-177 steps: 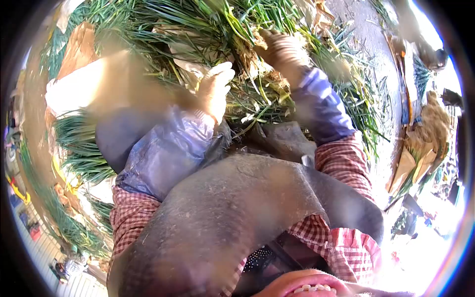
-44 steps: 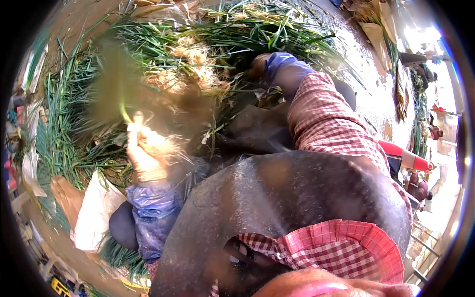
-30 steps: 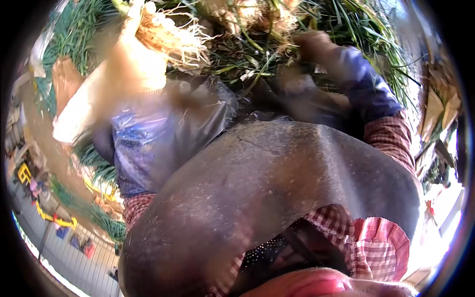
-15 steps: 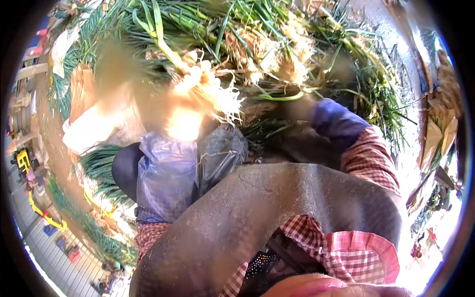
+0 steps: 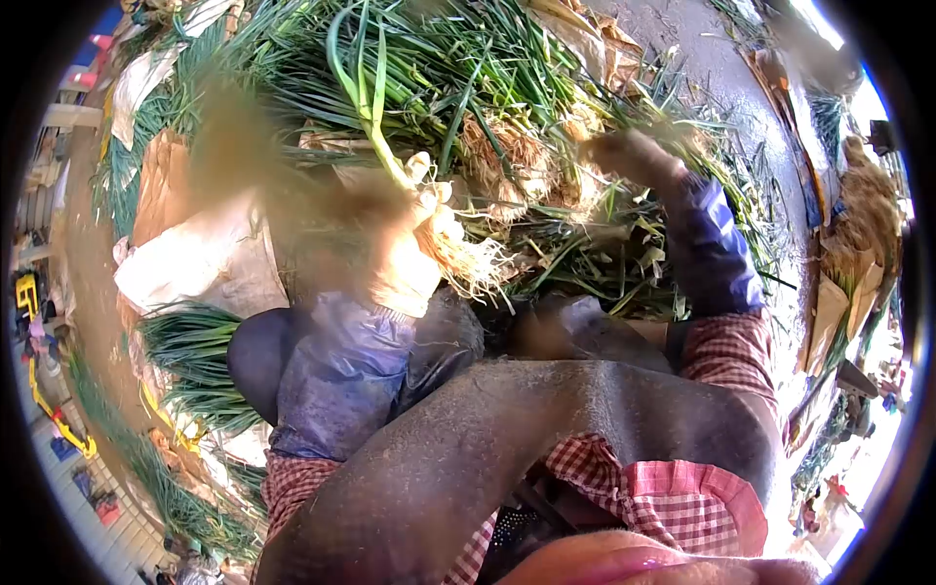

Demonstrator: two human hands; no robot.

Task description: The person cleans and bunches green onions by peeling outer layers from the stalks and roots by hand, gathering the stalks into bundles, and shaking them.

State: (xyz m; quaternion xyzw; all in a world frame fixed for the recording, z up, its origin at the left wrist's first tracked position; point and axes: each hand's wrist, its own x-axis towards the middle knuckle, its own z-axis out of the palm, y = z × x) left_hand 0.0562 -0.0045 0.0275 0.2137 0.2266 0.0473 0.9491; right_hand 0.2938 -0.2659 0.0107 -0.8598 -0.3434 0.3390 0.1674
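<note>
My left hand (image 5: pixel 405 255) is closed round the root end of a green onion bunch (image 5: pixel 369 102); its pale roots hang toward the right and its leaves point up. On the right, my right hand (image 5: pixel 636 158) reaches to the pile, close to the roots of some onions (image 5: pixel 585 146); its fingers are blurred. Between the hands, a clump of brown-rooted onions (image 5: pixel 507 161) lies on the heap of long green leaves (image 5: pixel 439 58). Loose leaf scraps are scattered below it.
White sacking (image 5: pixel 195 268) and brown paper (image 5: pixel 161 185) lie at the left, with another green bundle (image 5: pixel 195 361) below. A dark apron (image 5: pixel 507 419) covers my lap. Brown paper wrapping (image 5: pixel 848 283) stands at the right beyond the wet floor (image 5: pixel 692 49).
My left hand has shifted slightly right and down with the onions. My right hand has moved up from the scraps to the roots on the right, and the long leaf near it is no longer there.
</note>
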